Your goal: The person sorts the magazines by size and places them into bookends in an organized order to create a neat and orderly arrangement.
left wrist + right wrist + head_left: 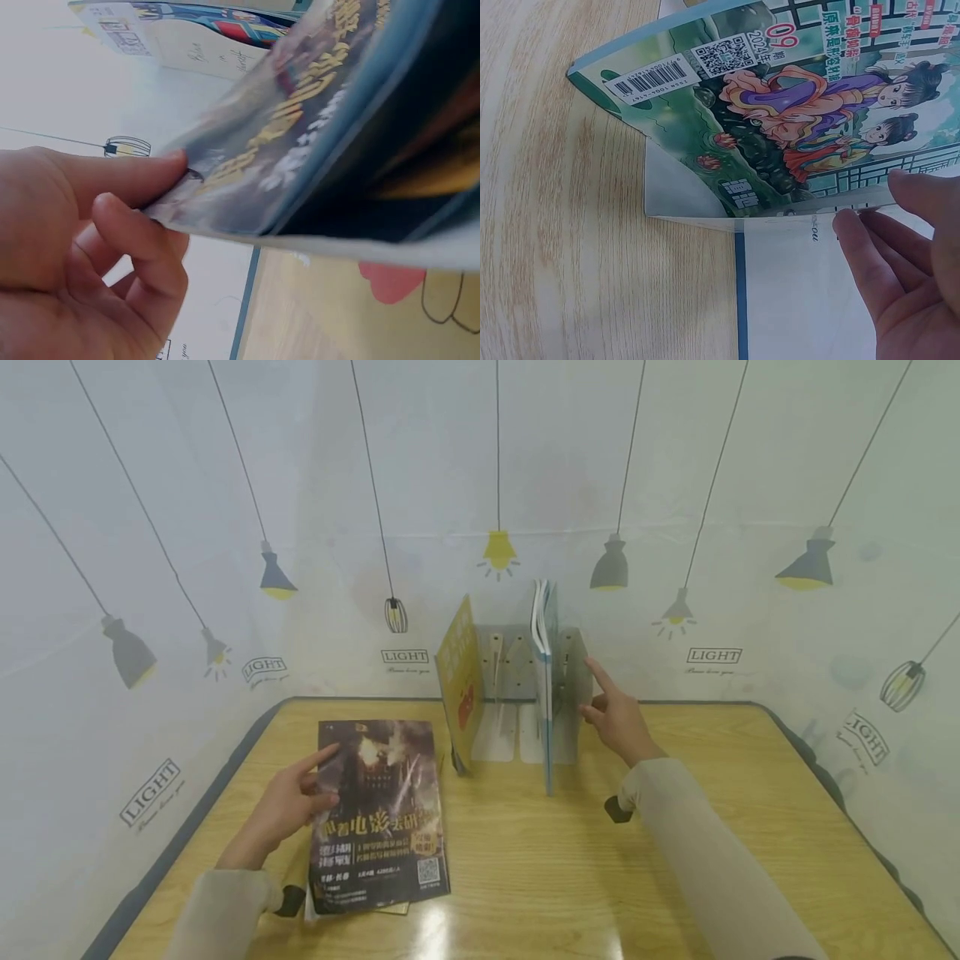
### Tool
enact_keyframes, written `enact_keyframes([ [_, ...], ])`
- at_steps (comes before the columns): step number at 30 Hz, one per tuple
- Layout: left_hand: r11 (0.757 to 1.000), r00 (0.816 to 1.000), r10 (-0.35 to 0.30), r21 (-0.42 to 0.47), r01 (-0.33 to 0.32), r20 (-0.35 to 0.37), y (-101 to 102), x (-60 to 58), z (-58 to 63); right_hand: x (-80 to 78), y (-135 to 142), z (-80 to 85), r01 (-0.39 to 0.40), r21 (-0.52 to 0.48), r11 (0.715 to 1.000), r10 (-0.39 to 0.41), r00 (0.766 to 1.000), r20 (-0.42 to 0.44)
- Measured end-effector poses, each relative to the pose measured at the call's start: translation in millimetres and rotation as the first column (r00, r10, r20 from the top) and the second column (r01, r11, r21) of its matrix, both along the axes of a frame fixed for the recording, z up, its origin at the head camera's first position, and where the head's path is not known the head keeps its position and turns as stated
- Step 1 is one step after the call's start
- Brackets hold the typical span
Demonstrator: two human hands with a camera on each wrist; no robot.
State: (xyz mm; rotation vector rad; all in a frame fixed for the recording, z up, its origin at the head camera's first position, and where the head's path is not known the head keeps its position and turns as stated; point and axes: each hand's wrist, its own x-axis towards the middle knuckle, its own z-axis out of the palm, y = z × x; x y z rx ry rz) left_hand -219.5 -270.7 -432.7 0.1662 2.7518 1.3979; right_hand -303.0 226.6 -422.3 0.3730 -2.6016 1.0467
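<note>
My left hand (279, 814) is at the left edge of a dark magazine (378, 810) with a burning building and gold lettering on its cover. In the left wrist view, thumb and finger pinch the magazine (262, 142) at its edge, and its pages sag apart. Beneath it shows a yellow book (337, 300) with a red shape. My right hand (618, 718) touches the right panel of a metal bookend rack (577, 693), forefinger stretched out. A yellow book (461, 681) and a thin blue-edged magazine (546, 693) stand in the rack. In the right wrist view, this magazine's cover (780, 112) shows illustrated figures.
Everything stands on a wood-grain table (525, 860) with a dark blue edge (247, 747). A pale curtain (337, 527) printed with lamps hangs around the back and sides. The left rack panel (202, 56) carries handwriting-style lettering.
</note>
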Motion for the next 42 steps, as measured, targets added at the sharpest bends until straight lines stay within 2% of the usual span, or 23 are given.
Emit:
enact_keyframes([
  [6, 0.999, 1.0, 0.008, 0.039, -0.007, -0.021, -0.9, 0.0, 1.7, 0.5, 0.3, 0.4, -0.006, -0.002, 1.0, 0.006, 1.0, 0.006],
  [10, 0.995, 0.999, 0.021, 0.1, -0.018, -0.026, -3.7, 0.5, 1.1, -0.4, 0.4, -0.3, 0.0, 0.0, 1.0, 0.0, 1.0, 0.012],
  [14, 0.993, 0.996, 0.031, 0.114, -0.022, -0.082, -6.4, 2.1, -0.6, -1.0, 0.7, -0.6, 0.003, 0.004, 1.0, -0.003, 1.0, 0.017],
  [19, 0.993, 0.982, 0.054, 0.112, -0.034, -0.183, -5.7, 5.5, -0.7, -0.6, 0.7, 0.2, -0.007, -0.001, 1.0, 0.007, 1.0, 0.014],
  [25, 0.981, 0.972, 0.092, 0.185, -0.052, -0.215, 1.3, 11.7, 8.5, 0.0, 0.1, 0.7, -0.008, -0.005, 1.0, 0.008, 1.0, 0.008],
  [33, 0.971, 0.938, 0.124, 0.234, -0.047, -0.325, 2.1, 12.3, 3.9, -1.8, 0.5, -1.9, 0.0, 0.007, 1.0, 0.0, 1.0, -0.017],
  [42, 0.956, 0.906, 0.148, 0.291, -0.029, -0.397, 7.0, 17.2, 4.7, -0.5, -0.3, 0.6, -0.007, 0.009, 1.0, 0.007, 1.0, -0.01],
])
